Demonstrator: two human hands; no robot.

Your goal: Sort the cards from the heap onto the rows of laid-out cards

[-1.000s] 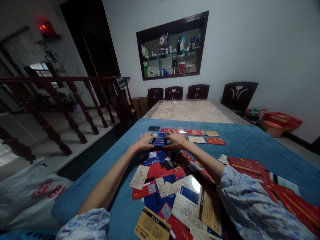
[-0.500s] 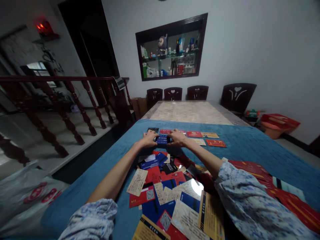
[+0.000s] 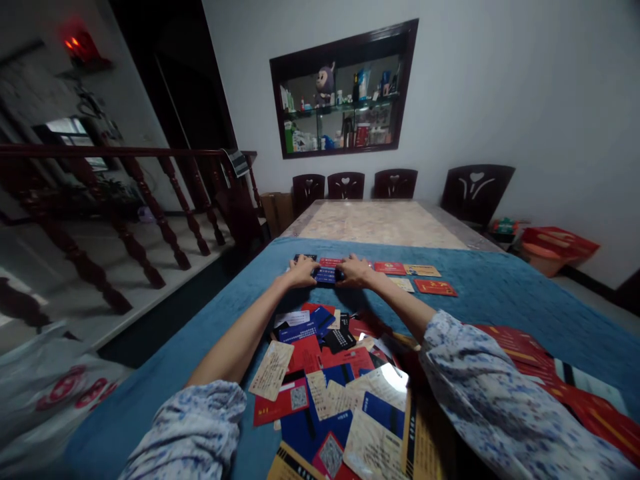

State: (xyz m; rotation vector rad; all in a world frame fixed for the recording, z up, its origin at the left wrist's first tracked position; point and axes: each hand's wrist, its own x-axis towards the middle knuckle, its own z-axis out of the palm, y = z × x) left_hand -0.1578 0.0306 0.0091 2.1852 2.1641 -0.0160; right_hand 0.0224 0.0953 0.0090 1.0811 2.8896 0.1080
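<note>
My left hand (image 3: 302, 272) grips the left end of a blue card (image 3: 327, 275) with white print, fingers curled. At its other end my right hand (image 3: 354, 272) holds it, thumb toward me. The card is down at the tablecloth, in front of a red card (image 3: 330, 262). A black card (image 3: 305, 257) shows partly behind my left hand. To the right of my right hand lie a red card (image 3: 390, 268), a gold card (image 3: 423, 271), a pale card (image 3: 403, 285) and another red card (image 3: 435, 287). My fingers hide the blue card's ends.
Between my forearms spreads a loose pile of cards (image 3: 305, 353), overlapping in several colours. Red envelopes (image 3: 520, 353) lie right, partly behind my sleeve. A blue cloth (image 3: 210, 393) covers the near table; bare tabletop (image 3: 380, 223) shows beyond. Chairs (image 3: 395, 184) stand at the far end.
Both hands stay on the blue card, which has shifted slightly toward the right and up in view. The camera has tilted a little; the pile looks unchanged.
</note>
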